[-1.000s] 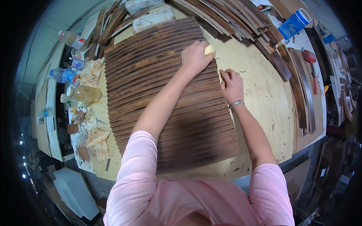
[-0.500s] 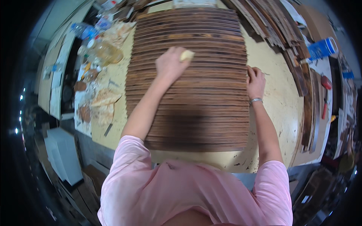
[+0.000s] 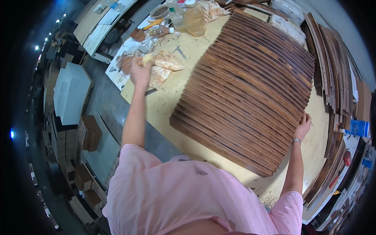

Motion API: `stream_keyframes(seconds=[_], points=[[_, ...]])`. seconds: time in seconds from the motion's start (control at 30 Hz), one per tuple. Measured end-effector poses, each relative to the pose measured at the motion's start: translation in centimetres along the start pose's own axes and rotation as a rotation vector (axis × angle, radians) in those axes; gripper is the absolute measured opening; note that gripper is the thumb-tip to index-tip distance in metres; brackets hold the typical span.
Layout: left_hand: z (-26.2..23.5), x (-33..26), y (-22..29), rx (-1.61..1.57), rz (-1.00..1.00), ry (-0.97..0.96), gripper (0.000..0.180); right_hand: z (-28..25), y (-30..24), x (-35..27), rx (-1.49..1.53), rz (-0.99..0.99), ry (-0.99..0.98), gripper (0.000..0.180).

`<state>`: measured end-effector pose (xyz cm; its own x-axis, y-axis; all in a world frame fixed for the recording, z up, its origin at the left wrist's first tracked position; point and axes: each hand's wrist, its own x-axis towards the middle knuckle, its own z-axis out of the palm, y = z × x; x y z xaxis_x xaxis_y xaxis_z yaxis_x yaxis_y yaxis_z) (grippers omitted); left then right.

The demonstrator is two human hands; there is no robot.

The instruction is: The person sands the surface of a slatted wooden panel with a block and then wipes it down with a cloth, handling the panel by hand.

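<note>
My left hand (image 3: 140,74) is closed round a pale yellow sponge (image 3: 148,59) at the left of the worktable, over a stained cloth (image 3: 166,64) and a brown-smeared patch. To the right lies a large dark brown panel of parallel wooden slats (image 3: 243,86), its surface grooved from side to side. My right hand (image 3: 303,127), with a bracelet on its wrist, rests against the panel's right edge. Its fingers are slightly bent and a little apart, the tips partly hard to see.
Behind the cloth stand a jar of yellowish liquid (image 3: 195,23), a clear bottle (image 3: 177,19) and a brown-tinted bottle (image 3: 159,31). Long wood strips (image 3: 333,66) are stacked along the right side. A blue container (image 3: 358,128) lies beyond them. White blocks (image 3: 71,94) stand left of the table.
My left hand has moved off the panel with the sponge, leftward to the stained cloth. The view has turned left, so the panel appears tilted. My right hand stays at its edge.
</note>
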<state>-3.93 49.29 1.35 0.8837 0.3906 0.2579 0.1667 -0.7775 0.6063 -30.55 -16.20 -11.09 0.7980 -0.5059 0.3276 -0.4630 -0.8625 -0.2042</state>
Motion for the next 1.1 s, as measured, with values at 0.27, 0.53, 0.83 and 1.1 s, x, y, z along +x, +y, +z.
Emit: stream_keyframes(seconds=[0.27, 0.53, 0.83, 1.1], points=[[0.0, 3.0, -4.0, 0.320, -0.047, -0.132, 0.047, 0.8, 2.5, 0.0, -0.017, -0.054, 0.034, 0.051], [6.6, -3.3, 1.0, 0.419, 0.579, -0.233, 0.043, -1.0, -1.4, 0.3, 0.007, -0.058, 0.026, 0.051], [2.9, -3.4, 8.1, -0.619, 0.003, -0.581, 0.027, -2.5, -3.0, -0.1, 0.003, 0.043, 0.010, 0.045], [14.2, -29.8, 22.5, -0.403, 1.192, -0.727, 0.026, -3.2, -4.3, -0.4, 0.046, 0.056, -0.041, 0.044]])
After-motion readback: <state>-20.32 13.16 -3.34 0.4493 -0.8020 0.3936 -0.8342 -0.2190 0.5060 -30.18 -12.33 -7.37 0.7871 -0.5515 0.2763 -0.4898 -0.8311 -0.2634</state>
